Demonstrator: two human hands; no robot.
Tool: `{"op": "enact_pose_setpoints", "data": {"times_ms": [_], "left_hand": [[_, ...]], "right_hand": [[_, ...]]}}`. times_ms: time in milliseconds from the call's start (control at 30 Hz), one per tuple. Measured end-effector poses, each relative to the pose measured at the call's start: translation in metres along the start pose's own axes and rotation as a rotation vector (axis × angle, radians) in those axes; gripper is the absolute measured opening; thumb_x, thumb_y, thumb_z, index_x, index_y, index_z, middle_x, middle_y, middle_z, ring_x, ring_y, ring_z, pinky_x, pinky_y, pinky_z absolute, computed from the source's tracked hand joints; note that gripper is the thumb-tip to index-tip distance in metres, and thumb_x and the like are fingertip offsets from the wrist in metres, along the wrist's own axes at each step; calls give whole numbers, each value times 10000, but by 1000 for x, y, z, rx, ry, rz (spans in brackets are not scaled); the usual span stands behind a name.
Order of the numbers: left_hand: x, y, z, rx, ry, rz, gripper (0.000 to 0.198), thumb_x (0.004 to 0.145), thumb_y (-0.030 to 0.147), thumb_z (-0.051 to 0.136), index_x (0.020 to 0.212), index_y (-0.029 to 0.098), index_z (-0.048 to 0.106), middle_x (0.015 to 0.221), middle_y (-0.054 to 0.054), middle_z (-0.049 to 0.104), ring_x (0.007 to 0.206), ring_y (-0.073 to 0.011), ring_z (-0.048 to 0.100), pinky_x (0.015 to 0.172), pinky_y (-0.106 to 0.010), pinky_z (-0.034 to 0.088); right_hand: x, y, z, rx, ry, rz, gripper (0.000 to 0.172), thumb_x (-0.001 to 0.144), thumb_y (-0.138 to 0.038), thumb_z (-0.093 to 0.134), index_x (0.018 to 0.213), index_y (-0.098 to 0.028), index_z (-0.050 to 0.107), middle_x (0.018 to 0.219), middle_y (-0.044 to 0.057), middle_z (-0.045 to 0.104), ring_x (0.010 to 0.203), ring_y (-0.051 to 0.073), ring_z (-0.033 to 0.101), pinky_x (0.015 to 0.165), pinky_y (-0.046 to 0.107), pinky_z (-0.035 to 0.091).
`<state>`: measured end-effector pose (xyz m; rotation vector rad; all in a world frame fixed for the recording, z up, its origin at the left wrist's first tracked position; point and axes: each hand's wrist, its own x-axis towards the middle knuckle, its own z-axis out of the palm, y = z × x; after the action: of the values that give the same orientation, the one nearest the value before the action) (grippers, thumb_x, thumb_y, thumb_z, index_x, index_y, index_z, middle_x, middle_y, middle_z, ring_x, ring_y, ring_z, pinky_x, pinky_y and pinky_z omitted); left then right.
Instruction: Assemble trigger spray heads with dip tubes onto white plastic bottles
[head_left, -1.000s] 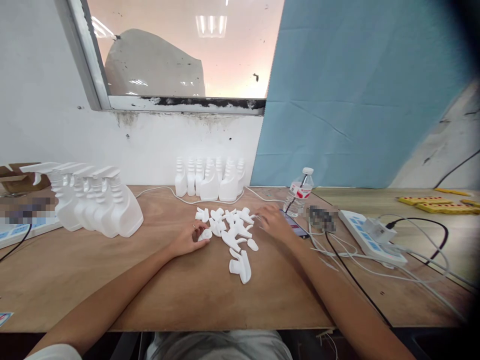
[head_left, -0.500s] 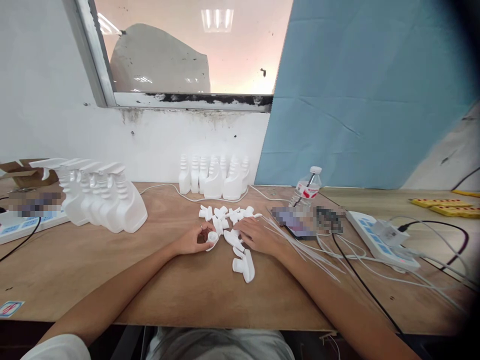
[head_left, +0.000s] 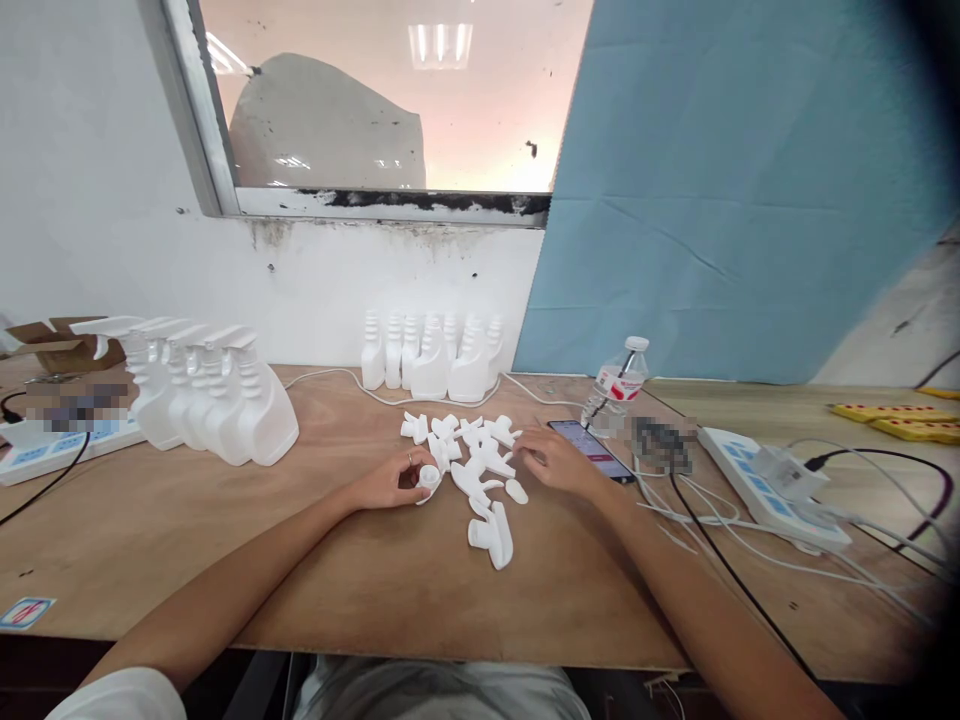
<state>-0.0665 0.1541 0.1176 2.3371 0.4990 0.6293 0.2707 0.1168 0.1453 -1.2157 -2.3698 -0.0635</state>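
My left hand [head_left: 394, 482] is closed around a white trigger spray head [head_left: 428, 477], its round collar facing up between thumb and fingers. My right hand [head_left: 556, 460] is just right of a loose pile of white spray heads [head_left: 471, 455], fingers bent and slightly apart, with nothing visible in them. Beneath or behind the right forearm, most of the thin white tubes [head_left: 679, 540] are hidden; only a few ends show. Closer to me lies another spray head [head_left: 495, 537]. A small white oval piece [head_left: 517, 491] rests between the pile and my right hand.
White bottles with spray heads [head_left: 217, 400] stand at the left. Several bottles without heads [head_left: 431, 365] line the wall. To the right are a phone [head_left: 592, 452], a water bottle [head_left: 616, 385], cables and a power strip [head_left: 772, 490]. Another power strip [head_left: 67, 450] lies far left.
My right hand has moved right, off the pile of spray heads and over the thin tubes. The oval piece and more of the pile are now uncovered. My left hand keeps its hold.
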Motion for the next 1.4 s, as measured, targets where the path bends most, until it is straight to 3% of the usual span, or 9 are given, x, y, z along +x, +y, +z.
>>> {"op": "enact_pose_setpoints", "data": {"times_ms": [167,300,533,800,867,933,1067,1200,1400], "left_hand": [[0,0,-1,12,-5,-2,359,852,433,575,1121,197,545,1108,-70,583,980,-213,541,867,-332,452],[0,-1,0,3,-1,20,357,858,437,570,1120,196,545,1094,-68,578,962,-207,543,863,-328,452],[0,0,0,7,-1,18,379,863,472,561,1125,200,544,1103,-70,577,962,-202,544,852,-319,457],[0,-2,0,12,-6,18,377,864,470,562,1118,192,543,1095,-71,576,965,-200,538,860,-317,453],[0,-4,0,2,-12,20,372,868,452,563,1131,191,534,1110,-74,569,982,-203,533,870,-319,448],[0,-5,1,-5,-13,22,372,868,442,565,1136,187,527,1107,-75,563,985,-203,529,875,-319,444],[0,-5,1,-11,-19,21,367,869,440,567,1126,182,528,1095,-68,560,973,-196,523,874,-314,436],[0,-3,1,-15,-23,17,362,871,437,569,1124,180,533,1082,-65,557,946,-185,520,858,-305,434],[0,-3,0,-20,-19,22,356,870,414,576,1131,176,532,1097,-68,554,959,-187,520,852,-302,433]], "right_hand": [[-2,-10,-7,311,-311,197,212,838,-302,534,930,-182,682,609,-9,577,534,131,476,536,251,354],[-2,-10,-5,460,-440,269,296,781,-386,617,980,-179,690,586,-25,538,524,120,448,515,239,333],[-2,-2,1,486,-459,306,263,754,-371,621,898,-163,693,596,-20,561,547,126,482,549,249,356],[0,-10,-11,601,-411,304,286,756,-457,635,752,-171,623,738,17,633,713,177,570,690,286,433],[-1,-1,-19,541,-337,325,317,794,-484,594,804,-171,642,801,34,653,759,191,585,715,287,437],[-6,14,-30,358,-164,433,341,866,-477,498,883,-174,654,859,53,667,788,201,594,724,286,436],[-27,56,-53,-240,233,907,315,929,-334,403,1037,-136,624,988,151,668,958,260,600,818,329,411],[-59,89,-66,-343,370,1236,405,922,-225,321,1125,31,560,1106,359,581,1132,411,524,873,488,365],[-95,115,-74,-275,464,1498,454,922,-238,295,1211,31,520,1135,348,595,1094,394,576,838,462,397]]}}
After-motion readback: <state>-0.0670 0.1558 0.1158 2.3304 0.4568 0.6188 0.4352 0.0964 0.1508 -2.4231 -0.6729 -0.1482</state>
